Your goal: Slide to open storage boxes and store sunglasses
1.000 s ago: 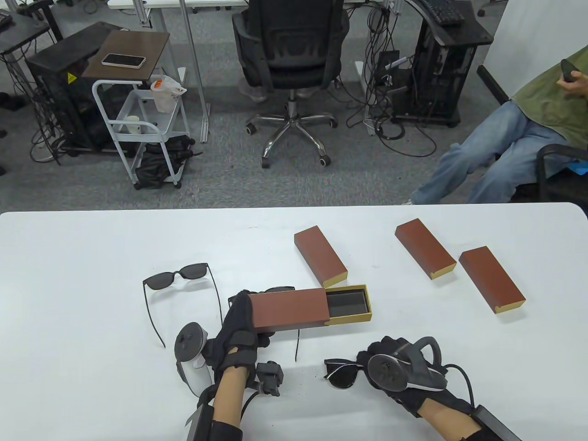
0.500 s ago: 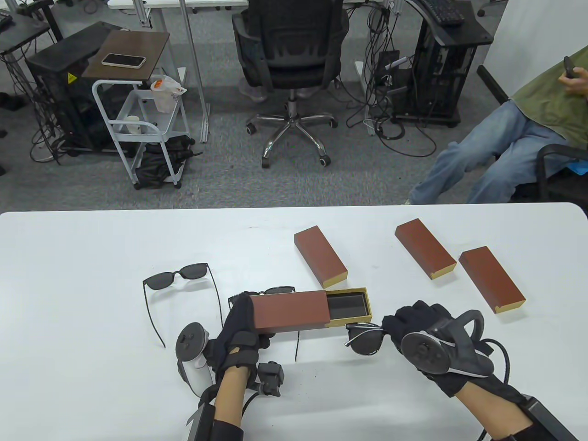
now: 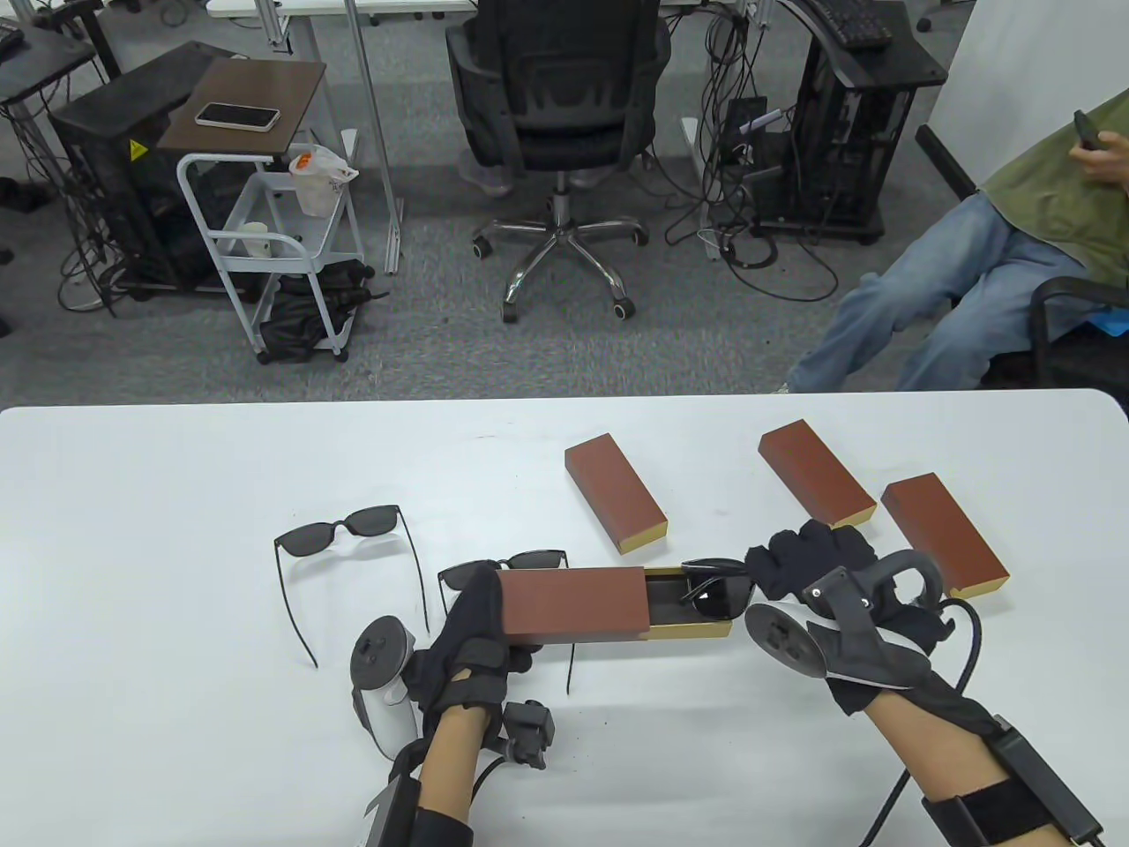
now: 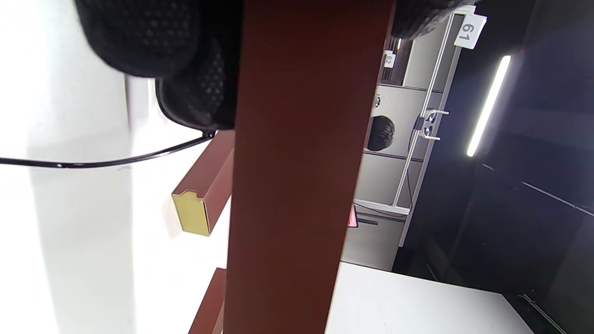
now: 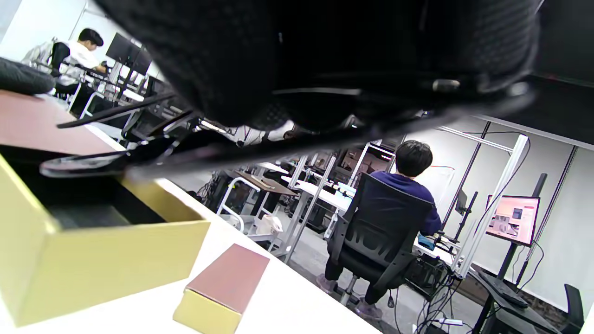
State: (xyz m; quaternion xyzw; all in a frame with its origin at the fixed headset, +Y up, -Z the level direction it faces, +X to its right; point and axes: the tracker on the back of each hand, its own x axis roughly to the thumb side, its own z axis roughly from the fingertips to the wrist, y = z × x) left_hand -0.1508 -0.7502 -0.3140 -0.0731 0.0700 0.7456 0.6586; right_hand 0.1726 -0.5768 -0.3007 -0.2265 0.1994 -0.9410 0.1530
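My left hand (image 3: 476, 631) grips the left end of a brown sleeve box (image 3: 573, 604) (image 4: 297, 167) whose gold drawer (image 3: 697, 628) (image 5: 93, 264) is slid out to the right. My right hand (image 3: 807, 556) holds folded black sunglasses (image 3: 716, 589) (image 5: 153, 148) tilted over the open drawer, partly inside it. A second pair of sunglasses (image 3: 512, 565) lies just behind the box, partly hidden by it. A third pair (image 3: 340, 534) lies unfolded on the table to the left.
Three closed brown boxes lie on the white table (image 3: 132, 547): one (image 3: 615, 492) behind the open box, two at the right (image 3: 818, 477) (image 3: 944, 535). A person sits beyond the table's far right corner (image 3: 997, 291). An office chair (image 3: 560, 115) stands behind the table.
My right hand lifted the folded sunglasses from the table's front and carried them up to the open drawer. The box in my left hand shifted slightly right and levelled.
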